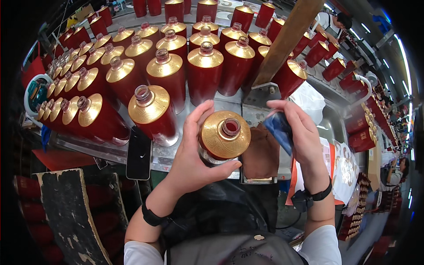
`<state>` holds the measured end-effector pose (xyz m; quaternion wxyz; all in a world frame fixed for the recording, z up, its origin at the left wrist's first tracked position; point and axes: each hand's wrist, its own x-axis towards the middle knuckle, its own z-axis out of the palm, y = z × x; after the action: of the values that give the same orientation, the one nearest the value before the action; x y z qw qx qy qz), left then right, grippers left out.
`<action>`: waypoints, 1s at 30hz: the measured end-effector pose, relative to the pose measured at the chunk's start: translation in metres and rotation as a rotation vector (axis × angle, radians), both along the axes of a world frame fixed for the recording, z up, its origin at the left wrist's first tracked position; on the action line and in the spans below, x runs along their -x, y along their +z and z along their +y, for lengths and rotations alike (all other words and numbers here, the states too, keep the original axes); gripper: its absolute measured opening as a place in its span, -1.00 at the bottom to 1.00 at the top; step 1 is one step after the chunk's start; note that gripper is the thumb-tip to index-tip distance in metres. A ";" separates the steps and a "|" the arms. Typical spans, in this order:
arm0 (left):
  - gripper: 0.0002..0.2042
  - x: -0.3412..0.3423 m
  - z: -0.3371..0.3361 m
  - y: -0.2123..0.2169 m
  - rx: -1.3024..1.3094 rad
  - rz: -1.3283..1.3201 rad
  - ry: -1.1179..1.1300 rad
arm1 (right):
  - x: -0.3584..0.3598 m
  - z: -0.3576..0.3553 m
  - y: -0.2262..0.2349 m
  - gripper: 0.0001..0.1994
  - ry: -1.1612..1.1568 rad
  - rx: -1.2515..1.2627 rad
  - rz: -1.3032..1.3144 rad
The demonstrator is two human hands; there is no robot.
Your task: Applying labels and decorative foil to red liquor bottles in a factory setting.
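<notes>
**A:** Right, where's the action?

**B:** Centre of the bench. The left hand (194, 154) is wrapped around a red bottle (223, 139) with a gold shoulder, thumb on one side, fingers curled round the other, clamped firmly on it. The bottle is lifted just in front of the metal table (176, 154), mouth up towards the camera.

**A:** Anything in it?

**B:** The neck is open, no cap on it. Inside looks dark reddish; I can't tell whether there's liquid.

**A:** And the other hand?

**B:** The right hand (300, 132) sits just beside the bottle, fingers pinched together on a dark blue cloth (279, 129). Cloth and bottle are near, not quite touching.

**A:** What's behind them?

**B:** Rows of matching bottles (168, 75) standing upright on the table, red bodies, gold tops, all uncapped. The nearest one (152, 112) stands just left of the held bottle.

**A:** Anything else?

**B:** A black phone (139, 152) lies at the table's front edge, a brown cloth (260, 154) lies under the hands, and a wooden post (287, 39) leans across the bottles at right.
</notes>
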<state>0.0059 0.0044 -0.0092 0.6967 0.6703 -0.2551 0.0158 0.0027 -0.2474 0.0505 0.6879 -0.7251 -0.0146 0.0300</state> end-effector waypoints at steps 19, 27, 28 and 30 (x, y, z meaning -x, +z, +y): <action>-0.06 -0.005 -0.008 -0.007 -0.128 -0.133 0.130 | 0.044 0.059 0.029 -0.60 0.269 0.762 -0.812; -0.01 0.002 -0.022 -0.019 -0.099 -0.239 0.295 | 0.051 0.069 0.024 -0.62 0.176 0.726 -0.696; 0.00 0.004 -0.024 -0.020 -0.087 -0.252 0.343 | 0.053 0.071 0.023 -0.64 0.184 0.700 -0.673; -0.03 0.007 -0.026 -0.022 -0.086 -0.240 0.351 | 0.055 0.071 0.028 -0.63 0.188 0.691 -0.665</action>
<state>-0.0010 -0.0214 -0.0313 0.6187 0.7269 -0.2160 0.2056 -0.0524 -0.1765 0.0786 0.3591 -0.8769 -0.2882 -0.1382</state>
